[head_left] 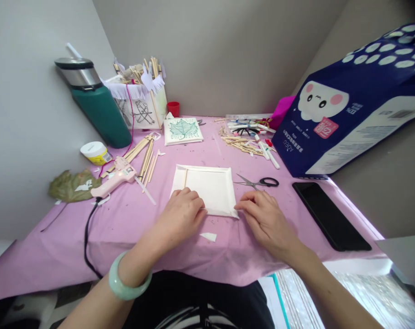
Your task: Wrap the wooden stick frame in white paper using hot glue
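Supervisor: Bench surface?
Inspector: Bench covered by a pink cloth, flecked with small scraps. Centre: white canvas frame lying flat, hollow side up. Scissors just beside its right edge; paper scrap near the front.
Supervisor: Left side?
Inspector: Pink glue gun, black cord trailing off the front edge. Loose wooden sticks, dried leaf, small jar, green flask tilted against the wall, paper box stuffed with sticks.
Supervisor: Right and rear?
Inspector: Black phone lying flat, blue package, markers among more sticks, leaf-print canvas, red cup
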{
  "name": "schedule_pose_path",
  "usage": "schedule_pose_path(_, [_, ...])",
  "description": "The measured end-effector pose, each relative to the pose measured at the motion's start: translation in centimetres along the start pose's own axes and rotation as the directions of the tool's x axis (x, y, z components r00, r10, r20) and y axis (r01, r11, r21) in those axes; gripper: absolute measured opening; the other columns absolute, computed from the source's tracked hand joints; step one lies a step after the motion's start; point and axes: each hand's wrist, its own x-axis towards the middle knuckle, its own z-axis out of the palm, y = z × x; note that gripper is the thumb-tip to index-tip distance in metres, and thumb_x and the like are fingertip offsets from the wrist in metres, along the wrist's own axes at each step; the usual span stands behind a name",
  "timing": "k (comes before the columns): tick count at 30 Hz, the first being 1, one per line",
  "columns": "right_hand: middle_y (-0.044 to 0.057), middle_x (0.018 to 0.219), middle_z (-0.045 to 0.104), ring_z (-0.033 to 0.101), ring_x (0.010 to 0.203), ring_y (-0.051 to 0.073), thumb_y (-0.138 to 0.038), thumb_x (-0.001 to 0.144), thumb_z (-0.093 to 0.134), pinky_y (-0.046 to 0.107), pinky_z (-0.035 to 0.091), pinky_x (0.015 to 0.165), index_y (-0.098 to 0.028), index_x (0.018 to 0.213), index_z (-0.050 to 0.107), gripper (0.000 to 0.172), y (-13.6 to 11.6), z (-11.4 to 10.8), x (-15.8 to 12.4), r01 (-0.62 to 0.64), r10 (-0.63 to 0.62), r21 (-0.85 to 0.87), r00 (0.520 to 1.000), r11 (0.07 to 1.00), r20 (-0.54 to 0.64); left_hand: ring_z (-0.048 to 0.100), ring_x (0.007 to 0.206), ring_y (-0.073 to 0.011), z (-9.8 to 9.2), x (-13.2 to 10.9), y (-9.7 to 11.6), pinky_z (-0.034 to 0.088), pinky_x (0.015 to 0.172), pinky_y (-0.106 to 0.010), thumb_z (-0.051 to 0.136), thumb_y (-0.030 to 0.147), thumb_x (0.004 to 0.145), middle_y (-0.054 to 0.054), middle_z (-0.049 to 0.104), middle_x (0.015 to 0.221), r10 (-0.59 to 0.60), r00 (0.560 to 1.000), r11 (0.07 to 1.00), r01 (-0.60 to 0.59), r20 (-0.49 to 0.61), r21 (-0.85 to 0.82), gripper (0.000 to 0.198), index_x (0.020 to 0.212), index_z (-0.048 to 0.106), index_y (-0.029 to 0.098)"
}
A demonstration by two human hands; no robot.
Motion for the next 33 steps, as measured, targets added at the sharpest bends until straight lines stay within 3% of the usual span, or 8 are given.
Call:
schedule_pose_path(10, [0.003,0.089,0.054,0.047,0.089,0.018,0.002,0.078,0.044,0.035,0.034,0.081,-0.023,0.079,0.066,0.033,0.8,0.2,3.5,0.099,-0.114,0.073,0.964,0.992,0.24,0.052,0.083,-0.0211,0.0,0.0,0.1,0.039,0.077,-0.037,0.047,0.02,0.088,-0.005,0.06,0.078,-0.011,1.0,1.0,0.011,0.004,0.002,0.02,0.075,0.062,0.016])
schedule_pose_path(18, [0.003,0.085,0.057,0.048,0.083,0.018,0.0,0.075,0.047,0.035,0.033,0.076,-0.021,0.071,0.062,0.026,1.3,0.5,5.2,0.159,-0.147,-0.006,0.925,0.987,0.349,0.052,0.082,-0.0211,0.0,-0.1,0.1,0.039,0.077,-0.037,0.047,0.02,0.088,-0.005,0.06,0.079,-0.009,1.0,1.0,0.009,0.003,0.001,0.021,0.075,0.062,0.016])
schedule_pose_path(22, [0.004,0.089,0.06,0.052,0.087,0.019,-0.002,0.078,0.043,0.035,0.038,0.078,-0.021,0.086,0.06,0.026,1.2,-0.7,4.8,0.046,-0.053,0.034,0.958,0.998,0.281,0.052,0.083,-0.0212,-0.1,0.0,0.1,0.039,0.078,-0.037,0.045,0.019,0.088,-0.006,0.06,0.078,-0.011,1.0,1.0,0.011,0.006,-0.001,0.022,0.075,0.062,0.016])
schedule_pose_path(26, [0.005,0.095,0.06,0.053,0.088,0.02,-0.011,0.084,0.05,0.035,0.042,0.079,-0.021,0.101,0.054,0.02,0.7,-1.1,2.3,-0.025,0.002,0.133,0.985,0.991,0.17,0.052,0.083,-0.0214,-0.1,0.0,0.1,0.039,0.078,-0.037,0.045,0.019,0.088,-0.006,0.06,0.078,-0.014,1.0,1.0,0.014,0.01,-0.003,0.022,0.074,0.062,0.016])
schedule_pose_path(30, [0.006,0.093,0.06,0.052,0.086,0.022,-0.025,0.082,0.064,0.039,0.041,0.078,-0.02,0.113,0.05,0.035,-0.1,0.5,-0.8,-0.017,0.018,0.063,1.0,0.998,-0.003,0.052,0.083,-0.0216,-0.1,0.0,0.1,0.039,0.077,-0.037,0.047,0.021,0.088,-0.006,0.061,0.078,-0.008,1.0,1.0,0.008,0.014,-0.003,0.021,0.075,0.062,0.016])
schedule_pose_path(33, [0.006,0.089,0.062,0.05,0.083,0.022,-0.023,0.084,0.062,0.041,0.039,0.079,-0.019,0.111,0.051,0.029,-0.7,1.8,-1.8,0.037,-0.04,-0.033,0.993,0.999,-0.113,0.052,0.084,-0.0219,0.0,0.0,0.1,0.039,0.077,-0.037,0.048,0.021,0.088,-0.006,0.06,0.078,-0.005,1.0,1.0,0.005,0.011,0.01,0.02,0.074,0.062,0.016])
